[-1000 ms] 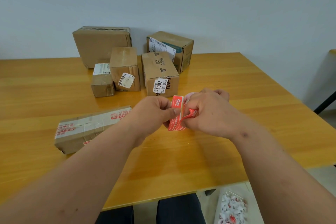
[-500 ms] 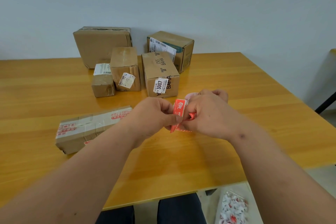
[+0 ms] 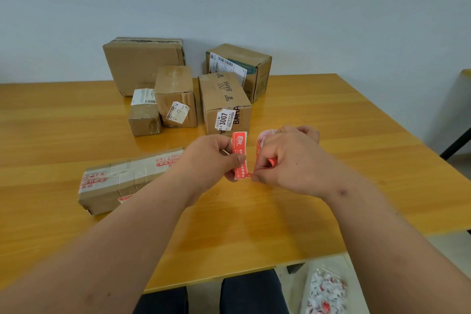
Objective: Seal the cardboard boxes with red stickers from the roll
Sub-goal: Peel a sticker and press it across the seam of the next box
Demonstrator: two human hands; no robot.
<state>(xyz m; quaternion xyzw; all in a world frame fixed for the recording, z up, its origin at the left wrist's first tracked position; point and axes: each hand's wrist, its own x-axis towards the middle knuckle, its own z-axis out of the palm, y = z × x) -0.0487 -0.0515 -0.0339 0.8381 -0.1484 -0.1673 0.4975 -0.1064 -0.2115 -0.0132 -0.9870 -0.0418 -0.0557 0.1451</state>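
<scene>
Pale grey wall is seen behind a yellow wooden table, which is taken as the landmark. Six cardboard boxes are seen on the table. At its far edge against the wall, the largest box is stood, with a labelled box to its right. Nearer the table's middle, the box printed "BAHA" is placed, with a medium box just left of it and a small box further left, touching or nearly so. On the table's left front part, a long flat box with clear tape and red print is laid, partly hidden by the left forearm.

Above the table's middle, both hands are raised. The red sticker is pinched upright by the left hand, thumb on its front. The sticker roll is gripped by the right hand, fingers curled round it, mostly hidden; the sticker's lower corner is pinched by the same hand's fingertips.

Below the table's front edge, dark trousers are seen, and at the right a clear bag of white and red scraps.
</scene>
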